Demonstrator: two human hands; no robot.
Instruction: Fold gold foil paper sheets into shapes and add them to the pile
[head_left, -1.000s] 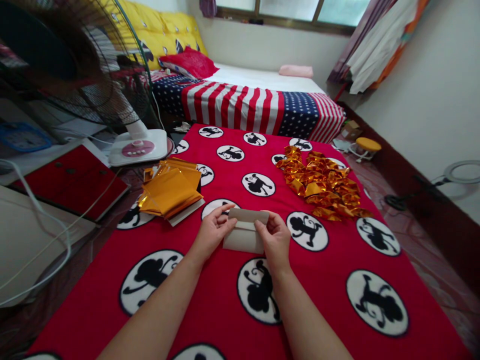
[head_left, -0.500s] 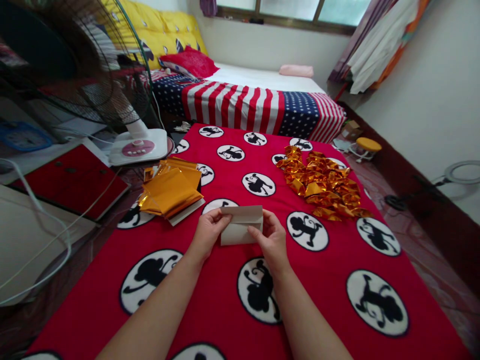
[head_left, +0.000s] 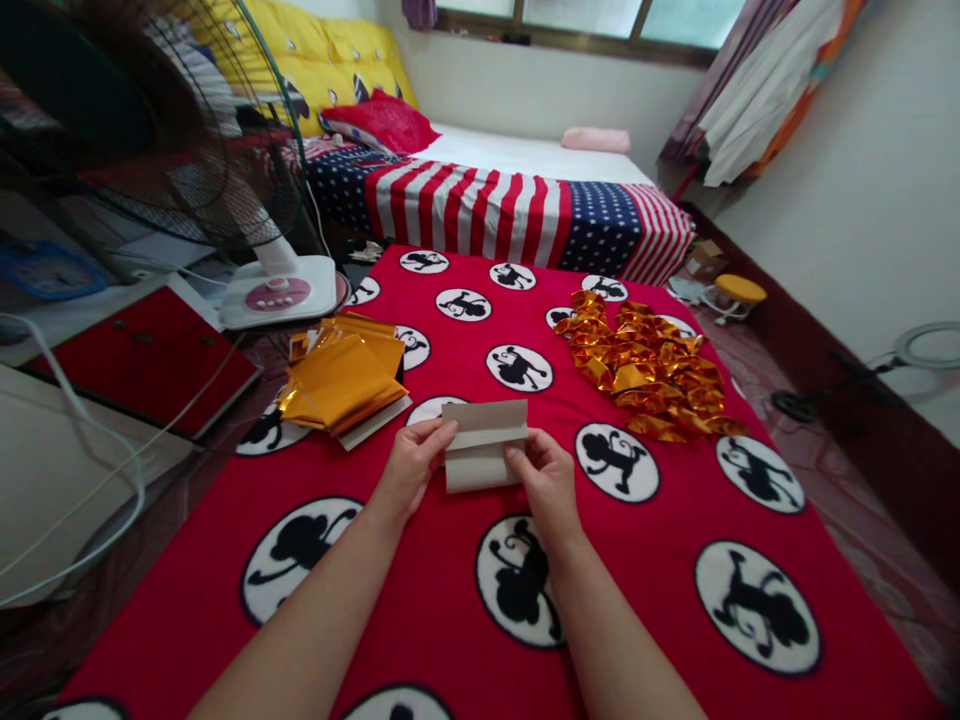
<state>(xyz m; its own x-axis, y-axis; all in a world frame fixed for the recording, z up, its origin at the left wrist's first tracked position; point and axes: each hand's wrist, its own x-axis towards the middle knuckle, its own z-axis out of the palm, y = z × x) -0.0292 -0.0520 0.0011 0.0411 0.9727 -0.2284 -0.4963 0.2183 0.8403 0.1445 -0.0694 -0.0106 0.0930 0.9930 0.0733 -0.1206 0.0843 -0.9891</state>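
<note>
A folded sheet of greyish paper (head_left: 484, 468) is held above a red cloth with monkey prints (head_left: 420, 590). My left hand (head_left: 411, 462) pinches its left edge between thumb and fingers. On the opposite edge my right hand (head_left: 547, 478) grips it, thumb in front and fingers partly hidden behind. A crease runs across the paper, with a raised flap above it. Gold foil sheets (head_left: 341, 380) lie stacked at the left of the cloth. Folded gold foil pieces (head_left: 645, 375) are heaped at the right.
A fan (head_left: 277, 290) stands at the left beside a red panel (head_left: 150, 350) and a looping white cable. Behind the cloth is a bed (head_left: 487, 205) with pillows. A yellow stool (head_left: 740, 289) and a ring-shaped stand (head_left: 926, 345) are at the right.
The paper's upper flap has opened a little from the lower part. My right thumb has shifted slightly right, toward the paper's edge. Both hands still hold the paper.
</note>
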